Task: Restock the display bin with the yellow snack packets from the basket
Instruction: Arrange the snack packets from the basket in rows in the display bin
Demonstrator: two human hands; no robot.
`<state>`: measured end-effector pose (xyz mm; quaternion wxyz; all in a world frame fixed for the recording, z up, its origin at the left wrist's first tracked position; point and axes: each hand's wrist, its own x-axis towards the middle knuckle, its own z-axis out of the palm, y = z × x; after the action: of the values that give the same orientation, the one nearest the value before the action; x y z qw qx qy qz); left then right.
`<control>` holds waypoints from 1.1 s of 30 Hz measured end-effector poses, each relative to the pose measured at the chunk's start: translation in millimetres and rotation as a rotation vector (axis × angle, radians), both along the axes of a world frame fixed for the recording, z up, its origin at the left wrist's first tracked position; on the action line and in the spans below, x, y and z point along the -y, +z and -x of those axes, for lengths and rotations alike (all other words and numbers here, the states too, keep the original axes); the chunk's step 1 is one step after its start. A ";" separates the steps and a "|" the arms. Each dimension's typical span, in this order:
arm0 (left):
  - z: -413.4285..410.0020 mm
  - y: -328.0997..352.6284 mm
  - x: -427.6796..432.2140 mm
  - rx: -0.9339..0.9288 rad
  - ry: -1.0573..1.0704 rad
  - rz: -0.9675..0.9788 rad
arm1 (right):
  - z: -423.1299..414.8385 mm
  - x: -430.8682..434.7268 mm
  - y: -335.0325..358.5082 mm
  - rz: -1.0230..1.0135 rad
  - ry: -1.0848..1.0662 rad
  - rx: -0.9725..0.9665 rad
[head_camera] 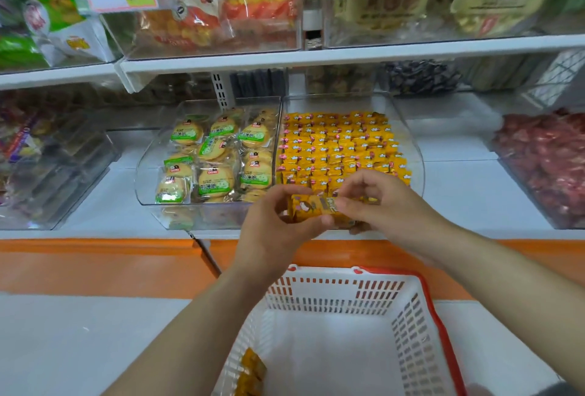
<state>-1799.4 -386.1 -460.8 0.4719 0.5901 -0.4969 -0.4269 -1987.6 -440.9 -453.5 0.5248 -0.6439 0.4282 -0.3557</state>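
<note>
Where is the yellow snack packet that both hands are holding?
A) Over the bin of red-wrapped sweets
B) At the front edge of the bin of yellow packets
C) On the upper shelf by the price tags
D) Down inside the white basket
B: the left hand and right hand pinch the yellow snack packet at the front edge of the display bin, above the basket.

Lower white shelf [468, 193]: clear two-compartment display bin [421, 171] stands at centre. Clear bin of red packets [544, 161] stands to the right, clear bins of mixed packets [57, 158] to the left. All rest directly on the shelf.
</note>
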 end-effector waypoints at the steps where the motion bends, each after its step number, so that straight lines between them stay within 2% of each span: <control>1: 1.0 0.4 0.6 -0.019 -0.003 0.003 | 2.4 0.2 0.0 -0.007 -0.013 0.029; 4: 4.4 -0.3 2.0 -0.149 0.000 0.010 | 6.8 1.6 -0.1 -0.016 -0.024 0.053; 7: 4.0 -3.0 6.4 -0.296 0.009 -0.015 | 4.9 0.0 -2.4 -0.029 0.002 -0.025; 12: -2.4 -6.2 10.9 -0.378 0.032 0.026 | -3.3 -3.1 -4.7 -0.098 0.029 0.048; 14: -5.2 -7.0 10.6 -0.361 0.044 0.035 | -6.0 -0.5 -4.3 -0.105 -0.029 0.135; 16: -7.2 -8.2 10.7 -0.264 0.051 0.032 | -8.0 4.4 -3.4 -0.093 -0.108 0.212; 19: -10.1 -10.4 11.4 -0.037 0.028 0.004 | -13.8 17.9 -0.4 -0.044 -0.183 0.195; 23: -19.4 -13.7 13.5 0.556 0.036 0.040 | -17.7 45.5 5.0 0.094 -0.297 0.081; 25: -21.5 -14.6 15.9 0.769 0.018 0.082 | -22.9 58.7 6.3 0.135 -0.332 0.028; 28: -14.5 -23.1 19.5 0.911 -0.093 0.040 | -36.8 76.2 5.1 0.159 -0.322 -0.046; 30: -9.6 -30.5 23.1 0.930 -0.163 -0.045 | -47.4 85.0 3.0 0.222 -0.293 -0.129; 33: -8.1 -35.5 32.6 0.925 -0.167 -0.073 | -57.6 93.8 2.0 0.313 -0.266 -0.223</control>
<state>-1791.3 -418.6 -496.4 0.1438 0.6925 -0.6855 -0.1728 -1930.0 -534.7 -451.5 0.3165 -0.6906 0.5043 -0.4105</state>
